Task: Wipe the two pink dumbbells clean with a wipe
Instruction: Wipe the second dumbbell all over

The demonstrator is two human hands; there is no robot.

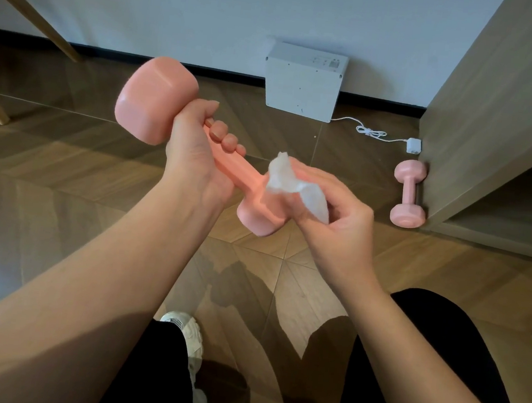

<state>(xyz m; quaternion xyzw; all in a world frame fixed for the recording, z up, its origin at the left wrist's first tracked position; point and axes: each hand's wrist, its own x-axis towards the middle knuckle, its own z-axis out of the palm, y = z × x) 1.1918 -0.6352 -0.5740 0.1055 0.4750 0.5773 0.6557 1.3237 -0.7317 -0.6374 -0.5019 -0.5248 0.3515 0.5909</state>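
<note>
Nearest me, my shoe [193,335] is planted on the wooden floor [60,212], and my two arms reach out above it.

My left hand [193,157] grips the first dumbbell [157,101] by its handle, the fingers [228,140] curled tight round the bar just below the upper head, so the weight hangs tilted in the air between my hands. My right hand [338,215] pinches a crumpled white wipe [288,180] and presses it where the handle meets the lower head.

I judge I am midway through the first dumbbell, working on its lower end. Next the wipe should go round that head and then up the bar. For that my left grip must shift, since it covers part of the handle, and the upper head is yet to be reached.

The dumbbell is pale pink with blocky, rounded heads and a smooth coat that catches a soft sheen. I see no dirt on it.

Further off, the second dumbbell [409,196] lies on the floor, touching the foot of the wooden cabinet [495,127] — it waits its turn. Beyond it, a white box [303,80] stands against the wall, its cable [372,132] trailing toward the cabinet.
</note>
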